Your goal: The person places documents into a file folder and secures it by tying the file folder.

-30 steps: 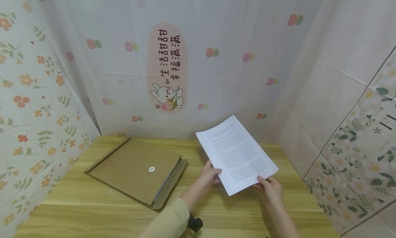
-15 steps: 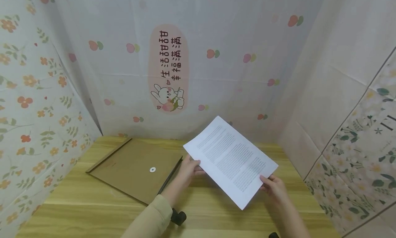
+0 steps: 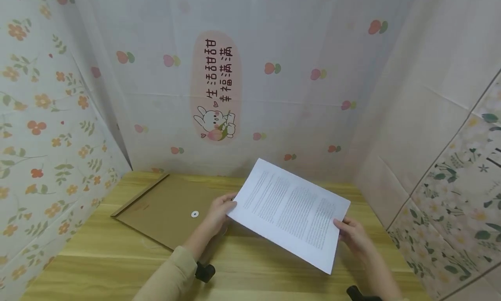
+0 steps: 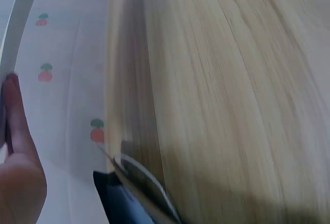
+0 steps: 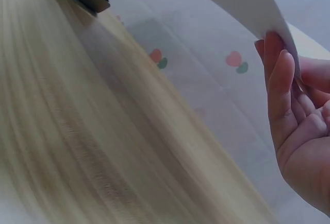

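A printed sheaf of white paper (image 3: 289, 214) is held tilted above the table between both hands. My left hand (image 3: 217, 214) grips its left edge, thumb on top and fingers beneath. At the opposite short edge, my right hand (image 3: 354, 235) pinches the paper. The right wrist view shows the right hand (image 5: 301, 116) with its thumb on one face and its fingers against the other. In the left wrist view, the left hand (image 4: 20, 157) holds the paper's edge at the far left. A brown document envelope (image 3: 168, 209) with a white round button lies behind my left forearm, its right end partly hidden.
The wood-grain table (image 3: 250, 266) carries the envelope on its left side. A patterned curtain (image 3: 297, 109) hangs along the back, with floral cloth (image 3: 47, 140) at the left and another printed cloth at the right. Black camera mounts sit on both wrists.
The paper has turned clockwise, so its long side now runs more sideways. My left hand has moved left toward the envelope, covering part of its right end; the right hand keeps its hold.
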Tool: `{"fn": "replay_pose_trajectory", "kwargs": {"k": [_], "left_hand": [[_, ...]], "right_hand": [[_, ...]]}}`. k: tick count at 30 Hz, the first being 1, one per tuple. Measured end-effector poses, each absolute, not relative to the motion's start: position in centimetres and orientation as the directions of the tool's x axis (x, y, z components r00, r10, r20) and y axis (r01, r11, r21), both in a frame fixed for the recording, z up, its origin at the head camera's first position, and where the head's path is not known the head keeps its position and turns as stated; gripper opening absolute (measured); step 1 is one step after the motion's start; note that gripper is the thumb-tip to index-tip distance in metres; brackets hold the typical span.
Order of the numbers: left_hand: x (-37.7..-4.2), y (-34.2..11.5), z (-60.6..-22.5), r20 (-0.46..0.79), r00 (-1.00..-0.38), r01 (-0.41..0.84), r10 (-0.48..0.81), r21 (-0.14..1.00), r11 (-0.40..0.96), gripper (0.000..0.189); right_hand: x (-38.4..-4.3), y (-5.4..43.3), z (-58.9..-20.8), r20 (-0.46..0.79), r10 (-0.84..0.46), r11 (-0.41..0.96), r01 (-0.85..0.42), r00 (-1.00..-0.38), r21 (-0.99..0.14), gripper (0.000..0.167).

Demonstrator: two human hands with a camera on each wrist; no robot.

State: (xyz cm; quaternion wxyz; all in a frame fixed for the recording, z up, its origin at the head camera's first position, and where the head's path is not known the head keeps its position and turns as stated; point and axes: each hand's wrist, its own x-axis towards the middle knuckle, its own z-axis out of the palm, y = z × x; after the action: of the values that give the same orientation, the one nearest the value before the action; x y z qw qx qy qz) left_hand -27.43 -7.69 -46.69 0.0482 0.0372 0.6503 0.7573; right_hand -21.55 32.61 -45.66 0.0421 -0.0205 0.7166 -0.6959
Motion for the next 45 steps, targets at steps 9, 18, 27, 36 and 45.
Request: {"fn": "replay_pose_trajectory", "kwargs": {"k": [9,18,27,36,45], "left_hand": [[-26.4,-9.5,-46.5,-0.001,-0.987,-0.013,0.161,0.997,-0.074,0.035],[-25.8,-11.9,-45.9,0.037,-0.989,0.035,0.142,0.999,-0.02,0.036],[-25.5,-14.5,-45.9,0.11,-0.971,0.153,0.213,0.969,0.196,0.034],[-23.9,-15.8,-47.2,0.17,-0.89,0.383,0.422,0.782,0.492,0.027],[-22.8,-15.9,-48.1,0.187,-0.865,0.501,0.465,0.369,0.783,0.04]], "right_hand": [[-21.8,31.5,-44.7,-0.064,-0.121,0.148,0.046,-0.991,-0.988,0.045],[-20.1,29.4,-44.0,-0.056,-0.236,0.103,0.032,-0.97,-0.994,0.057],[-19.2,27.6,-44.2,-0.071,-0.212,0.009,0.071,-0.975,-0.997,0.064],[-20.2,28.6,-46.8,-0.161,-0.26,-0.025,0.173,-0.952,-0.985,0.061],[-20.2,29.2,-49.0,-0.229,-0.237,-0.041,0.246,-0.944,-0.968,0.06]]}}
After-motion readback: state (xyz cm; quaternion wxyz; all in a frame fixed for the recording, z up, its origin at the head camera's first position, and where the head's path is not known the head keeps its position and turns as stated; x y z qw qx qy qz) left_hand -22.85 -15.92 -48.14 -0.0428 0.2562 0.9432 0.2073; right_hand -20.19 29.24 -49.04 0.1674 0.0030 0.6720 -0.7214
